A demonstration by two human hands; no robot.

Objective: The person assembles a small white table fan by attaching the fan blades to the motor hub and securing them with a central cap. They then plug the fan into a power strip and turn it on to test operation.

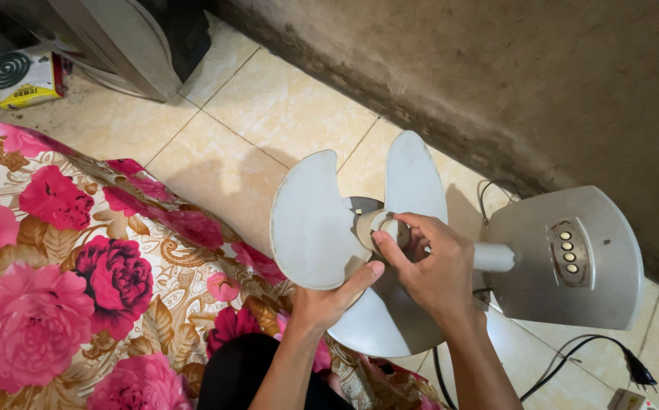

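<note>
Tiled floor (268,106) carries a fan; left hand (329,300) steadies its blade (310,228), right hand (436,266) fingers (386,247) pinch the hub cap (382,225).

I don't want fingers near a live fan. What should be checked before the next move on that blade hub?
1. Plug out of any socket: ok, it lies loose on the tiled floor.
2. Right hand on the hub cap: ok, fingers wrap it.
3. Left hand steadying the fan blade: ok, thumb and palm hold its edge.
4. Front guard off: ok, blades are bare.
5. Fan base steady: cannot tell.
6. Cap thread direction: cannot tell.
</note>
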